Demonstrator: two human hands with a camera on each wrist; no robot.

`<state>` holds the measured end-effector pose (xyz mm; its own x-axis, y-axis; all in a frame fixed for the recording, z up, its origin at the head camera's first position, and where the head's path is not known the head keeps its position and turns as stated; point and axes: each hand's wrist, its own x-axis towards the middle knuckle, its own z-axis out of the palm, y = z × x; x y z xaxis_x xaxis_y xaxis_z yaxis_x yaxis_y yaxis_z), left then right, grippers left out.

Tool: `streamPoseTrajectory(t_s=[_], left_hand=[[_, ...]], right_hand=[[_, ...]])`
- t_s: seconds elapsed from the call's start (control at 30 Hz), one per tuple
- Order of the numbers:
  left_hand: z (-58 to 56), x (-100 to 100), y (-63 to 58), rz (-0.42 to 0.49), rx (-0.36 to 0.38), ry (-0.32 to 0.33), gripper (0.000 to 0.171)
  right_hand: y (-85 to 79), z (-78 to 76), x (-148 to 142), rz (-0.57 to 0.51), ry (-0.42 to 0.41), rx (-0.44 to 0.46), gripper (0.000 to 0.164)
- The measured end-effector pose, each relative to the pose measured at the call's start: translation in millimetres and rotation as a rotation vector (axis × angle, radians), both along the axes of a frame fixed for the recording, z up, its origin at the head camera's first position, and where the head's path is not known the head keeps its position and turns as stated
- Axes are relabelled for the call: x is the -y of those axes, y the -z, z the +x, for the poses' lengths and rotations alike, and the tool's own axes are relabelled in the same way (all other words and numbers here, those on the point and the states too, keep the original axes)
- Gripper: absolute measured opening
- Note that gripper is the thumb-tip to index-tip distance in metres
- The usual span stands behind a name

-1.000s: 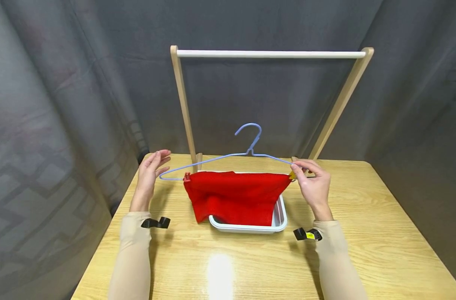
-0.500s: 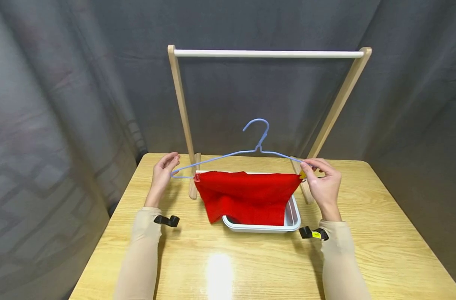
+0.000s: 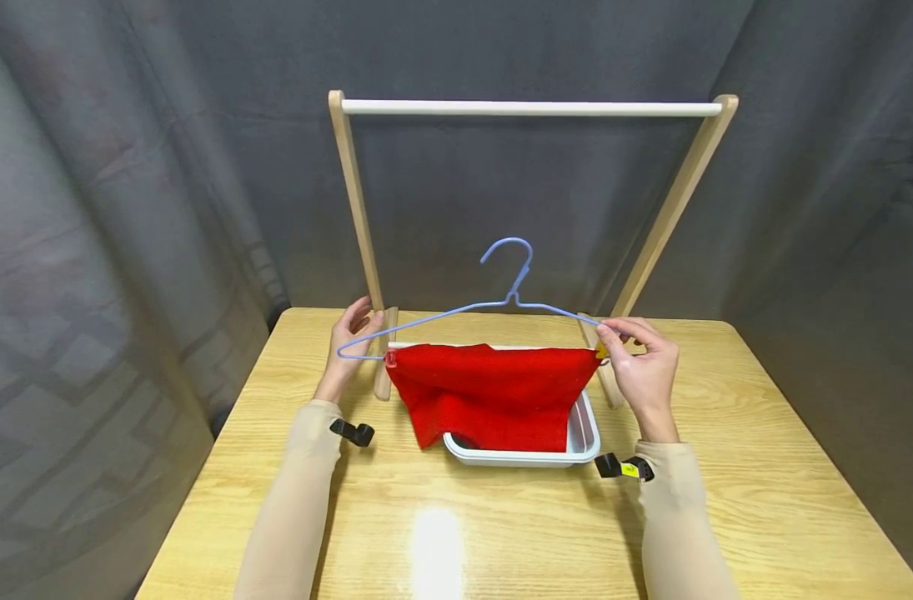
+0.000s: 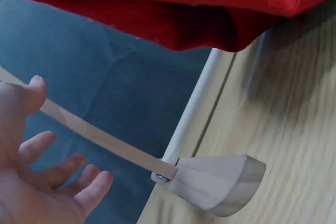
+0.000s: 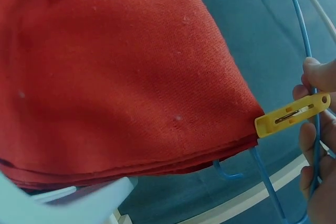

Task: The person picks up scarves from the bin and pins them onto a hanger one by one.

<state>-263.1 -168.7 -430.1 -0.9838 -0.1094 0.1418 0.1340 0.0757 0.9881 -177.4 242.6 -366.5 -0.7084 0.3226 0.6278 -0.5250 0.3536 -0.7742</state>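
Note:
A red cloth (image 3: 494, 392) hangs from the lower bar of a light-blue wire hanger (image 3: 529, 258). A red clothespin (image 3: 391, 358) fastens its left corner, and a yellow clothespin (image 5: 270, 123) its right corner. My right hand (image 3: 642, 371) grips the hanger's right end, fingers curled round the wire beside the yellow clothespin. At the hanger's left end is my left hand (image 3: 347, 346), fingers spread and loosely bent. In the left wrist view that hand (image 4: 39, 166) holds nothing; whether it touches the wire I cannot tell.
A white plastic basin (image 3: 512, 457) stands on the wooden table (image 3: 381, 500) under the cloth. Behind it rises a drying rack with wooden posts (image 3: 357, 192) and a white crossbar (image 3: 531, 108). Grey curtains (image 3: 111, 250) surround the table's back and sides.
The hanger and cloth have shifted right with my right hand, then slightly back left. My left hand has moved right, to behind the hanger's left end. The basin has also shifted right.

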Motion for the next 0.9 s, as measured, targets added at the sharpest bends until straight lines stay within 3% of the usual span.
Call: streamPoseTrajectory(t_s=[0.33,0.57,0.9], left_hand=[[-12.6,-7,17.4,-0.002,-0.029,-0.016,0.055],[-10.2,-6,23.4,-0.044,-0.049,-0.066,0.037],[-10.6,-5,24.8,-0.071,-0.029,-0.072,0.037]], right_hand=[[19.1,-13.0,-7,-0.027,0.007,0.014,0.007],[19.2,-12.7,-3,-0.027,-0.005,0.010,0.006],[18.4,-12.3,-1,-0.024,0.010,0.020,0.005]])
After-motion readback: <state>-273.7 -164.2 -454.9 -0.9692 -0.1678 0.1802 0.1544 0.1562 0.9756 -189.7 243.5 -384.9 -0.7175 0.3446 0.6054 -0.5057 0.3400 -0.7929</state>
